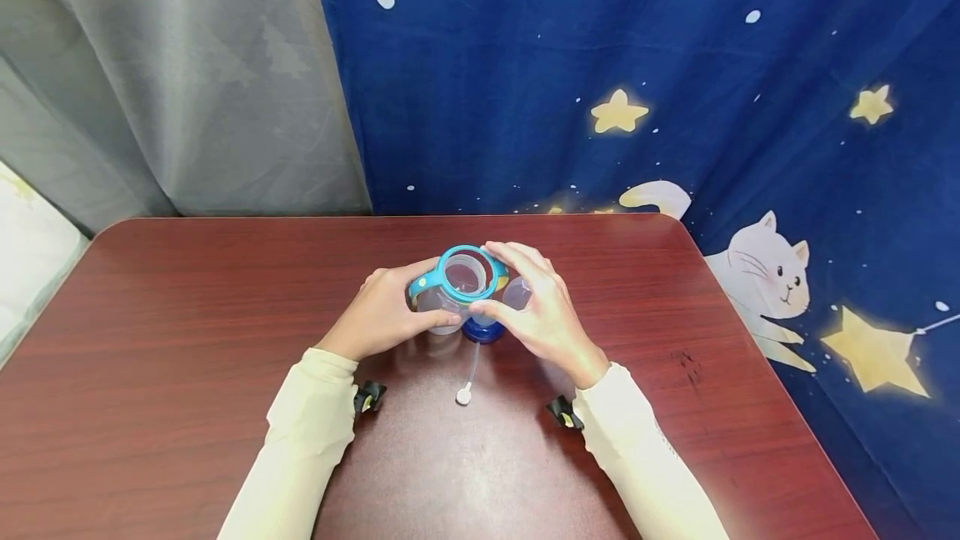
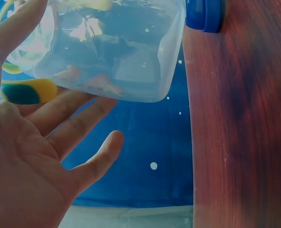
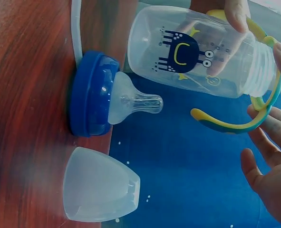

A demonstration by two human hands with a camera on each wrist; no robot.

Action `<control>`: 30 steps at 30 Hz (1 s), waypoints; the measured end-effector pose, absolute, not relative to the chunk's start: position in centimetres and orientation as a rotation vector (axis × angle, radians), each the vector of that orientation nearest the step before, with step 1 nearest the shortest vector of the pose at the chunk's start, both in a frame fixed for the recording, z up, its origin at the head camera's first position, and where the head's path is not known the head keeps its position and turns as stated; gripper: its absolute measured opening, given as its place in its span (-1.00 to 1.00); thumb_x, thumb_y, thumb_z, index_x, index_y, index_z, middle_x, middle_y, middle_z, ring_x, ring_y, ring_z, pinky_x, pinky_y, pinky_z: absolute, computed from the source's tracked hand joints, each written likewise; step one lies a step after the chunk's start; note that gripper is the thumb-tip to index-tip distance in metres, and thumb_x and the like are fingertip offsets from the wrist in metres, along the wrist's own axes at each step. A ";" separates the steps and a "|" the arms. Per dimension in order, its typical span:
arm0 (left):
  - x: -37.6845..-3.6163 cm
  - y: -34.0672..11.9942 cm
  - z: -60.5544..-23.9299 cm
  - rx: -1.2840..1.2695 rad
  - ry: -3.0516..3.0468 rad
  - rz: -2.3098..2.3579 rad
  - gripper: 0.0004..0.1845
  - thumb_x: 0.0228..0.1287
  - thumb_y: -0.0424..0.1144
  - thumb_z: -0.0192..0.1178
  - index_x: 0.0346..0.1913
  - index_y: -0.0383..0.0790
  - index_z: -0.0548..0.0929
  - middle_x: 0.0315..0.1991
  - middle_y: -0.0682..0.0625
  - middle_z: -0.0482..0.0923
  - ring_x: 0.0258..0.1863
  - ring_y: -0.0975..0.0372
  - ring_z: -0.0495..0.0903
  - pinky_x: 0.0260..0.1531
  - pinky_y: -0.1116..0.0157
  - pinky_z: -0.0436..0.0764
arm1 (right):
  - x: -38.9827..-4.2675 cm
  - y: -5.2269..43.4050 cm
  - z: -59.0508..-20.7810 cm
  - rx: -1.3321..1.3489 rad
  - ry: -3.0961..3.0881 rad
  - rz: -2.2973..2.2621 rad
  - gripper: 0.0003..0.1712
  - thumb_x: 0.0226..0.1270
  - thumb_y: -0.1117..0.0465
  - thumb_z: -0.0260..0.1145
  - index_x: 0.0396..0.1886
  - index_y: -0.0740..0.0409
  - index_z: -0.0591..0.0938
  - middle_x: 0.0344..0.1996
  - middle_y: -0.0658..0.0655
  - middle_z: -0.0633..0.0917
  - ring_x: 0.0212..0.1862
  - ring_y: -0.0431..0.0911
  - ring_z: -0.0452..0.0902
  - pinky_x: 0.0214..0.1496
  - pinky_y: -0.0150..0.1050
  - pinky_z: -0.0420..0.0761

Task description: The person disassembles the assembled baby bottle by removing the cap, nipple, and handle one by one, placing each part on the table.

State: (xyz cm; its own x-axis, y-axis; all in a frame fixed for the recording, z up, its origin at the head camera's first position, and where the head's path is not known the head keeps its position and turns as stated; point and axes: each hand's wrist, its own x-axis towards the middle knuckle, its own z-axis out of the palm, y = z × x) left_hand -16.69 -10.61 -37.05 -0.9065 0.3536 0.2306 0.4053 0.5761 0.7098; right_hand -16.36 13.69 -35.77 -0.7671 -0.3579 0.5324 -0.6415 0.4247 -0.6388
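Note:
A clear baby bottle [image 3: 188,52] with a blue cartoon print stands upright and open-topped between both hands, over the table in the wrist views. My left hand [image 1: 386,311] grips its body, thumb in front and fingers behind. A teal and yellow two-handled ring [image 3: 230,127] sits around the bottle's threaded neck. My right hand [image 1: 543,307] pinches this ring between thumb and fingers at its right side. Behind the bottle on the table is a blue collar [image 3: 90,95] with a clear nipple pointing up. A straw with a white weighted end [image 1: 463,396] runs out from the collar toward me.
A translucent domed cap [image 3: 100,185] stands on the table to the right of the collar, partly covered by my right hand in the head view. The reddish-brown table [image 1: 225,307] ends at the back against grey and blue curtains [image 1: 487,107].

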 end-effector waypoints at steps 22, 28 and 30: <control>-16.5 -11.0 -37.2 -0.579 -2.790 -1.242 -0.15 -0.06 0.29 0.48 0.31 -0.01 0.55 0.00 0.13 0.69 -0.01 0.17 0.58 0.04 -0.06 0.40 | -18.3 15.1 -32.9 0.737 -2.264 1.277 -0.21 0.01 0.21 0.63 0.30 0.09 0.56 0.19 0.02 0.62 0.27 -0.12 0.48 0.34 -0.06 0.37; -16.1 -11.0 -37.0 -0.586 -2.791 -1.241 -0.16 -0.06 0.29 0.48 0.31 0.02 0.55 0.00 0.13 0.69 0.00 0.18 0.57 0.04 -0.06 0.39 | -19.9 15.2 -33.6 0.652 -2.304 1.305 -0.25 0.05 0.16 0.62 0.28 0.15 0.57 0.17 0.07 0.64 0.25 -0.11 0.50 0.32 -0.08 0.38; -16.1 -11.0 -37.0 -0.588 -2.784 -1.241 -0.16 -0.05 0.29 0.48 0.32 0.04 0.55 0.00 0.14 0.68 0.00 0.19 0.58 0.04 -0.06 0.38 | -20.4 15.2 -34.0 0.624 -2.342 1.309 -0.26 0.08 0.13 0.60 0.28 0.14 0.57 0.17 0.08 0.64 0.25 -0.11 0.50 0.32 -0.06 0.39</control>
State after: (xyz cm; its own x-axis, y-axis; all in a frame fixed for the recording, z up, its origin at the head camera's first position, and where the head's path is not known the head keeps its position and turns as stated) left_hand -16.07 -10.99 -37.00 -0.9277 0.3245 0.1846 0.3542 0.6087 0.7099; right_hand -20.44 15.20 -34.01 -0.8273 -0.1913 0.5282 -0.5501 0.4661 -0.6929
